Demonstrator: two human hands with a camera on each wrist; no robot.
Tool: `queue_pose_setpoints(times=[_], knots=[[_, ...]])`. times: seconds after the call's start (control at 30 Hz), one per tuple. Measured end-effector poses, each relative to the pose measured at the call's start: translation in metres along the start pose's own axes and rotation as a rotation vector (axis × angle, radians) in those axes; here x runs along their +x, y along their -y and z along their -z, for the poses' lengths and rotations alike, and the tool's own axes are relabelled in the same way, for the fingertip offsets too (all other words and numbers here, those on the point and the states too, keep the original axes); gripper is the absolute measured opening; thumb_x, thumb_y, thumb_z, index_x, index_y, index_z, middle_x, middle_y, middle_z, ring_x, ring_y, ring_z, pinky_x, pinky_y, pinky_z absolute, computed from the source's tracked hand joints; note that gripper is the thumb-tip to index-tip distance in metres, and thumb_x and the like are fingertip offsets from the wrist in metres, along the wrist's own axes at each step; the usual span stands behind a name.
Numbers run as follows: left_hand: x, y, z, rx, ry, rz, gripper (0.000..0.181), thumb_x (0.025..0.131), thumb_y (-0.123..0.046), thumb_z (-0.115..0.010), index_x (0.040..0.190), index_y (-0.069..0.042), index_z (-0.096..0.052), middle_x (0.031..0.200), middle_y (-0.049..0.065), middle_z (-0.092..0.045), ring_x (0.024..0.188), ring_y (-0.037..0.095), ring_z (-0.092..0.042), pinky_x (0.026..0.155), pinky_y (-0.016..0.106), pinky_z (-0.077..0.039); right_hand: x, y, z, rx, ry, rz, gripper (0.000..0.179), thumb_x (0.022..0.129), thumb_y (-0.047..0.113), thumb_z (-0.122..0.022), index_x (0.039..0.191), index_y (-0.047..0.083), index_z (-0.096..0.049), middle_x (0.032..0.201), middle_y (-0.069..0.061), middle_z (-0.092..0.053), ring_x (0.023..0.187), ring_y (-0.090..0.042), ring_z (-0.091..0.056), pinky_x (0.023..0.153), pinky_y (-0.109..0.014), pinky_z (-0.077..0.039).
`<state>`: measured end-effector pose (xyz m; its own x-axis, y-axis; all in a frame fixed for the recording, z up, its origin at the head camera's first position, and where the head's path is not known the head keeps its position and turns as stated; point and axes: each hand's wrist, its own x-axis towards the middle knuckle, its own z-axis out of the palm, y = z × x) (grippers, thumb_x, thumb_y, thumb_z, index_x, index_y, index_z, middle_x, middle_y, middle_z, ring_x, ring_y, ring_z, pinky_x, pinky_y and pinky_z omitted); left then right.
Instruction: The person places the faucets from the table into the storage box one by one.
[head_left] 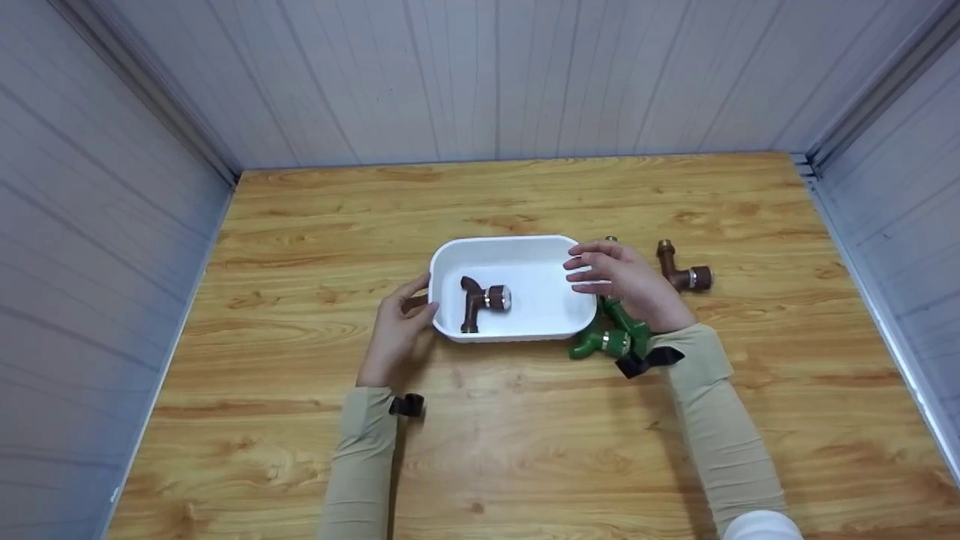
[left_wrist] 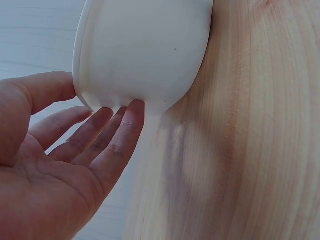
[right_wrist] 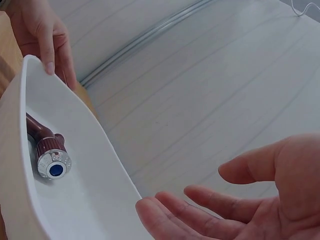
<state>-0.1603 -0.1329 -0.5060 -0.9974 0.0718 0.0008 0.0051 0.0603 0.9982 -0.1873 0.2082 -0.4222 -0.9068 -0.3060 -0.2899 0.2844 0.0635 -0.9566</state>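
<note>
A white oblong basin (head_left: 525, 300) sits mid-table with a brown faucet (head_left: 474, 304) lying inside it, toward its left end. At that left end my left hand (head_left: 399, 326) holds the basin, thumb at the rim and fingertips against the outer wall (left_wrist: 145, 55). My right hand (head_left: 619, 277) hovers at the basin's right end, fingers spread and nothing in them. In the right wrist view, the faucet's clear knob (right_wrist: 54, 165) has a blue centre, and the right hand's fingertips overlap the basin's edge.
Green faucets (head_left: 615, 343) lie beside the basin's right end, partly hidden under my right hand and wrist. Farther right lies another brown faucet (head_left: 690, 277) with a brass threaded end. Pale panel walls (head_left: 495, 82) enclose the wooden table (head_left: 495, 450) at the back and sides.
</note>
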Motion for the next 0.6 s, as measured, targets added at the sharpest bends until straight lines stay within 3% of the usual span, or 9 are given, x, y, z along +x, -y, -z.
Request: queue_pose_setpoints(times=[0.2, 0.43, 0.6], knots=[[-0.001, -0.003, 0.001, -0.031, 0.029, 0.001, 0.05, 0.089, 0.009, -0.059, 0.136, 0.009, -0.045, 0.135, 0.03, -0.045, 0.117, 0.045, -0.049, 0.093, 0.032, -0.051, -0.006, -0.001, 0.008, -0.01, -0.007, 0.007, 0.036, 0.102, 0.016, -0.044, 0.13, -0.006, -0.046, 0.126, -0.027, -0.051, 0.113, -0.037, -0.056, 0.093, -0.039, -0.052], [-0.011, -0.025, -0.001, -0.02, 0.048, 0.007, 0.049, 0.089, 0.01, -0.058, 0.136, 0.013, -0.042, 0.134, 0.033, -0.044, 0.117, 0.049, -0.048, 0.092, 0.029, -0.051, -0.014, -0.005, 0.018, 0.009, -0.021, 0.016, 0.042, 0.102, 0.016, -0.044, 0.135, -0.01, -0.041, 0.125, -0.028, -0.05, 0.114, -0.039, -0.054, 0.094, -0.039, -0.051], [-0.012, -0.026, -0.001, -0.049, 0.053, -0.001, 0.049, 0.089, 0.01, -0.057, 0.136, 0.014, -0.041, 0.134, 0.034, -0.043, 0.117, 0.05, -0.047, 0.09, 0.03, -0.052, -0.017, -0.009, 0.025, 0.062, -0.048, 0.024, 0.038, 0.101, 0.014, -0.048, 0.131, -0.009, -0.045, 0.124, -0.031, -0.05, 0.111, -0.038, -0.056, 0.093, -0.043, -0.05]])
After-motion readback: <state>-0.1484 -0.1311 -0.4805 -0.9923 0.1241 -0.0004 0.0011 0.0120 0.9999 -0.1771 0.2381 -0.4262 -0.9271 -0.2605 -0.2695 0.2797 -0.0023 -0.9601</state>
